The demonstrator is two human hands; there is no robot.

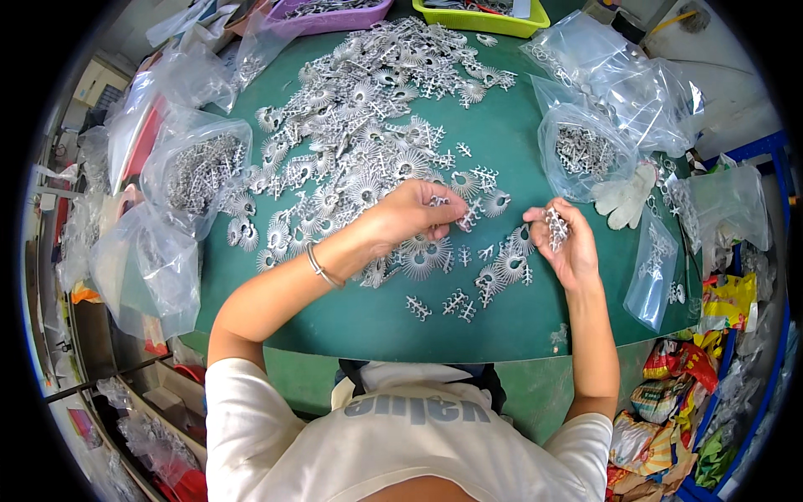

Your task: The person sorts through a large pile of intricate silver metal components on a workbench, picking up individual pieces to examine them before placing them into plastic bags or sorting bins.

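Note:
A large heap of small silvery metal parts spreads over the green table; some are round with fanned spokes, others look like short branched fishbones. Over the heap's near right side, my left hand has its fingers closed on a branched metal piece. My right hand is raised to the right of the heap, fingers curled around several branched metal pieces. Below and between the hands, a few spoked metal pieces and loose branched pieces lie on the table.
An open plastic bag of branched parts stands at the left, another bag of parts at the right. Beside that one lies a white glove. A purple basket and a yellow-green basket line the far edge.

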